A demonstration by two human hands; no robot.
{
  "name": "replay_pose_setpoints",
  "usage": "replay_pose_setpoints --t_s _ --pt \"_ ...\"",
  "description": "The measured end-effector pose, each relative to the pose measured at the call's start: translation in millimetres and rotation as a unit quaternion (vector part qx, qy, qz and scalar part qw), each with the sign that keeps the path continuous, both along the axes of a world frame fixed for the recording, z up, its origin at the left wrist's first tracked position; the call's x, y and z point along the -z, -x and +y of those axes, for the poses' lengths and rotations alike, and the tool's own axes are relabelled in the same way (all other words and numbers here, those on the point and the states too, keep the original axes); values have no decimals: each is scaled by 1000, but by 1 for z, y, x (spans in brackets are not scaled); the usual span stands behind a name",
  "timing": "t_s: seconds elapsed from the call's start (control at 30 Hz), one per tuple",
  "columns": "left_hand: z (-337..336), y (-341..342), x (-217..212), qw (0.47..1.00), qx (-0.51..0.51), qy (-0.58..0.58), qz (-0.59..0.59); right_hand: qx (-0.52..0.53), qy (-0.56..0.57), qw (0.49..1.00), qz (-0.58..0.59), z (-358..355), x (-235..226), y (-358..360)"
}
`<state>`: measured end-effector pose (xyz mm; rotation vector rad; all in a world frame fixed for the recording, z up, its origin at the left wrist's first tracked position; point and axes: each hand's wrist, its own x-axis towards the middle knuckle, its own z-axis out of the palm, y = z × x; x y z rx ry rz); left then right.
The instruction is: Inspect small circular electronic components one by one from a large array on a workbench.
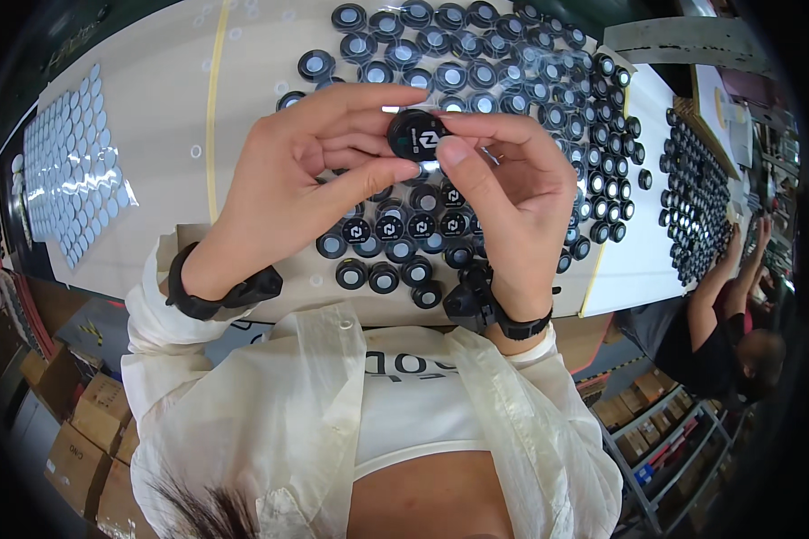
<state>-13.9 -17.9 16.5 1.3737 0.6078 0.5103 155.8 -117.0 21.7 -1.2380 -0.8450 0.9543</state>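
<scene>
A small black round cap (pixel 411 136) with a white emblem on its face is between my two hands, above the middle of the table. My right hand (pixel 517 184) pinches its right edge, thumb on the face and index finger at the rim. My left hand (pixel 310 157) curls around the cap's left side, its index finger above and its thumb below the rim. Beneath my hands, rows of similar black caps (pixel 384 277) lie on the table (pixel 270 260), most with pale round centres. Several caps (pixel 389 226) bear the same white emblem. My hands hide part of these rows.
A clear sheet of pale round stickers (pixel 81 171) lies at the left. Yellow tape (pixel 214 117) runs along the table. Clear film (pixel 548 72) covers some far caps. More caps (pixel 697 198) stand at the right, near another person's arms (pixel 719 278). Cardboard boxes (pixel 99 413) are stacked lower left.
</scene>
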Motion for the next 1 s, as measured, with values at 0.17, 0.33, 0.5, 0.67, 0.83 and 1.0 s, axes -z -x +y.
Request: replay_pose_setpoints --t_s 0.17,0.33,0.5,0.67,0.83,1.0 --pt "0 0 1 999 -25 -31 0 9 6 1000 2 1 4 3" --pt "-2 -1 3 999 -38 -22 0 7 -3 1000 13 1 6 2" --pt "-3 -1 4 998 -29 -53 -11 10 15 1000 14 1 4 2" --pt "-3 0 5 997 -25 -76 10 12 25 1000 -1 2 6 1" --pt "-3 1 10 992 -24 -113 42 2 22 995 -94 2 14 -2" --pt "11 2 11 996 -8 -73 44 25 -10 967 -253 9 22 4"
